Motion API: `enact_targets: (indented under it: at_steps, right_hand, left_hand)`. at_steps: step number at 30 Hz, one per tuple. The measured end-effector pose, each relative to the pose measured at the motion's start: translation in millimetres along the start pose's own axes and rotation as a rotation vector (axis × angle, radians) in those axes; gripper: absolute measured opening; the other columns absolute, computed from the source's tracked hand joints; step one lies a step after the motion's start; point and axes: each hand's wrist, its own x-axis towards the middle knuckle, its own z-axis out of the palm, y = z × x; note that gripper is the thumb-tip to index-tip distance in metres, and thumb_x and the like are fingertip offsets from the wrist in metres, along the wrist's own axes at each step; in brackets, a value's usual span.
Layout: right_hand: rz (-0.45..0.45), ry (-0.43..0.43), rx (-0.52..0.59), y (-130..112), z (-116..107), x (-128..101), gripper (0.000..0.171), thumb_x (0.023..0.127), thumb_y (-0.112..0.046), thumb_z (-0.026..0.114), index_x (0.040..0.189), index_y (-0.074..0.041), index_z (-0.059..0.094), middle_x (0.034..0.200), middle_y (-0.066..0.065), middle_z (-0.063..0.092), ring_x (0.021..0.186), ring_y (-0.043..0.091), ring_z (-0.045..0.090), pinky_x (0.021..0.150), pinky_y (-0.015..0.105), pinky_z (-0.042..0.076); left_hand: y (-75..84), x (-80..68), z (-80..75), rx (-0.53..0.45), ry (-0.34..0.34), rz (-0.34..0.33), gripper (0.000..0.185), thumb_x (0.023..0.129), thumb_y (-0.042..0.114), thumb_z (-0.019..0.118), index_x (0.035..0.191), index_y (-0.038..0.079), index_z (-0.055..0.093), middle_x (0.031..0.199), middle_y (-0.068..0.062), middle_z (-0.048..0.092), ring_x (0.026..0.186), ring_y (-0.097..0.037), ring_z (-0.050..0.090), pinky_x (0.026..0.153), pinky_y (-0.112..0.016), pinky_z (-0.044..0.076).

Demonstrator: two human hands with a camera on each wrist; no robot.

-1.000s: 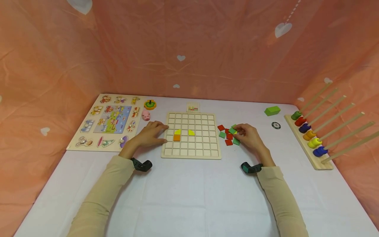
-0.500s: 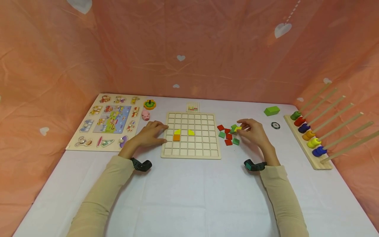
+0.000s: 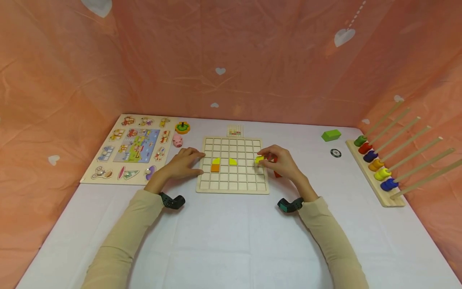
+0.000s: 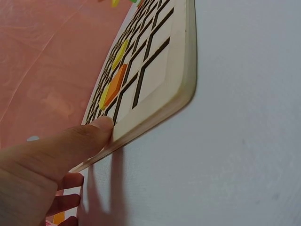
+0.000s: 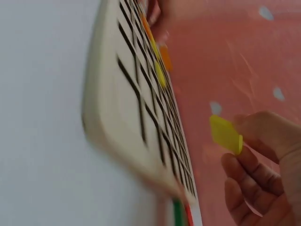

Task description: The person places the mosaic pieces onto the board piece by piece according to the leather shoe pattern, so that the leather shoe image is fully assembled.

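Observation:
My right hand (image 3: 283, 161) pinches a small yellow tile (image 5: 225, 134) between thumb and fingers, held above the right edge of the wooden grid board (image 3: 232, 190). At the board's left edge rests my left hand (image 3: 182, 163), its thumb (image 4: 96, 129) touching the rim. An orange square tile (image 3: 215, 168) sits in the grid, with a yellow tile (image 3: 216, 161) directly behind it. Another yellow tile (image 3: 233, 161) lies further right in the grid. Red tiles (image 3: 277, 174) show partly beside the board; the right hand hides most of that pile.
A small pattern card (image 3: 236, 130) lies behind the board. To the left are a peg puzzle (image 3: 97, 160), a pink pig (image 3: 177, 140) and a green-orange toy (image 3: 183, 127). On the right are a green block (image 3: 331, 135), a round chip (image 3: 336, 153) and a rod stand (image 3: 395, 200).
My right hand has picked the yellow tile from the pile of red and green tiles and carried it left to the board's right edge. The left hand has stayed in place.

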Motion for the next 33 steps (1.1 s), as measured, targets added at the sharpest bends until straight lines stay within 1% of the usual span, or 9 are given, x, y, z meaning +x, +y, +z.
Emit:
enact_targets:
  at_steps: [3,6,9,11,14,16,22,25,33]
  right_hand:
    - [-0.064,-0.027,0.058,-7,17,8,0.025,0.078,-0.002,0.073,0.102,0.003,0.067,0.096,0.015,0.064,0.084,0.026,0.060,0.070,0.034,0.051]
    - [-0.112,-0.057,0.094,-25,29,13,0.023,0.077,0.002,0.072,0.100,0.008,0.067,0.095,0.020,0.064,0.083,0.033,0.060,0.068,0.039,0.050]
    - [-0.117,-0.094,0.106,-45,38,16,0.022,0.078,0.006,0.069,0.098,0.012,0.066,0.095,0.025,0.063,0.083,0.037,0.058,0.069,0.046,0.050]
    - [-0.105,-0.113,0.089,-43,47,19,0.021,0.079,0.002,0.070,0.099,0.008,0.067,0.095,0.021,0.064,0.082,0.032,0.059,0.070,0.041,0.051]
    - [-0.107,-0.121,0.068,-30,62,23,0.019,0.080,-0.004,0.071,0.098,0.002,0.069,0.095,0.012,0.065,0.080,0.021,0.060,0.069,0.030,0.051]
    - [-0.112,-0.120,0.056,-20,71,26,0.018,0.080,-0.009,0.072,0.098,-0.003,0.071,0.094,0.006,0.066,0.079,0.014,0.059,0.067,0.024,0.049]
    - [-0.089,-0.154,0.014,-23,83,27,0.014,0.082,-0.013,0.071,0.094,-0.008,0.072,0.091,0.001,0.064,0.077,0.010,0.053,0.065,0.021,0.045]
    - [-0.092,-0.174,-0.020,-25,87,27,0.012,0.083,-0.014,0.071,0.094,-0.008,0.072,0.093,0.001,0.063,0.077,0.010,0.051,0.064,0.021,0.043]
    - [-0.107,-0.154,-0.099,-28,92,27,0.010,0.083,-0.014,0.071,0.091,-0.008,0.072,0.094,0.003,0.062,0.078,0.010,0.052,0.065,0.020,0.045]
  left_hand:
    - [0.0,-0.1,-0.2,-0.002,-0.002,0.001,0.062,0.084,0.034,0.068,0.137,0.009,0.046,0.133,-0.018,0.042,0.121,-0.035,0.034,0.102,-0.053,0.029]
    - [0.9,-0.2,-0.4,-0.002,-0.002,0.004,0.062,0.084,0.033,0.068,0.137,0.009,0.046,0.133,-0.018,0.042,0.122,-0.036,0.034,0.101,-0.054,0.029]
    - [1.6,-0.1,-0.3,-0.002,-0.003,0.002,0.062,0.084,0.033,0.068,0.137,0.008,0.046,0.133,-0.019,0.042,0.122,-0.036,0.034,0.101,-0.054,0.030]
    - [1.9,-0.3,-0.2,-0.005,-0.004,-0.003,0.062,0.084,0.033,0.068,0.137,0.009,0.046,0.133,-0.018,0.042,0.122,-0.036,0.034,0.101,-0.054,0.030]
    - [1.9,-0.4,-0.1,-0.007,-0.008,-0.013,0.062,0.084,0.033,0.068,0.137,0.009,0.046,0.133,-0.018,0.042,0.122,-0.035,0.034,0.102,-0.053,0.029]
    - [1.8,-0.7,-0.2,-0.008,-0.010,-0.017,0.062,0.084,0.033,0.068,0.137,0.009,0.045,0.133,-0.018,0.042,0.122,-0.036,0.034,0.102,-0.053,0.029]
    - [1.7,-0.7,-0.1,-0.004,-0.014,-0.022,0.062,0.084,0.032,0.068,0.137,0.009,0.045,0.133,-0.018,0.042,0.123,-0.035,0.033,0.102,-0.053,0.029]
    - [1.8,-0.3,-0.1,-0.006,-0.013,-0.024,0.062,0.084,0.031,0.068,0.137,0.008,0.046,0.133,-0.018,0.042,0.123,-0.035,0.033,0.102,-0.053,0.029]
    - [2.9,0.5,-1.3,-0.016,-0.019,-0.032,0.062,0.084,0.033,0.068,0.137,0.009,0.045,0.133,-0.017,0.041,0.122,-0.034,0.033,0.103,-0.052,0.029]
